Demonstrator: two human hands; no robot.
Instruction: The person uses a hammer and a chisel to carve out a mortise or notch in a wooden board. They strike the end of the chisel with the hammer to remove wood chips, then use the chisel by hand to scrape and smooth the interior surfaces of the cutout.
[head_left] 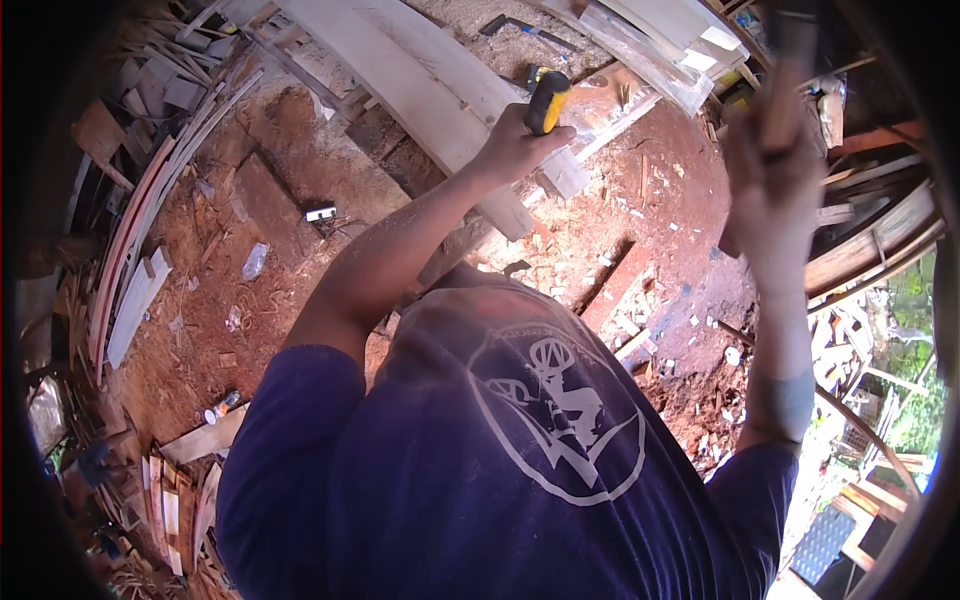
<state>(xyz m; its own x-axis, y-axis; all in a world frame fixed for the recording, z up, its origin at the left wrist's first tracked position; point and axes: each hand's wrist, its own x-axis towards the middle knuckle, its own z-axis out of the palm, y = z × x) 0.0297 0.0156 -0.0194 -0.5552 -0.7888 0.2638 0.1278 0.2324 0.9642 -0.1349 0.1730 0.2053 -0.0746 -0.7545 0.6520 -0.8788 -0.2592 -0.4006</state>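
Note:
My left hand is closed around a black and yellow handle, which looks like a chisel's; its lower end is hidden by the hand. It stands over the end of a long pale wooden plank. Raised at the right, my right hand grips a hammer by its wooden handle. Motion blurs this hand and the hammer's dark head near the upper rim.
A hand saw lies beyond the plank. Wood chips cover the reddish floor, where a small white box sits. Long thin strips lean at left; timber pieces stand at right.

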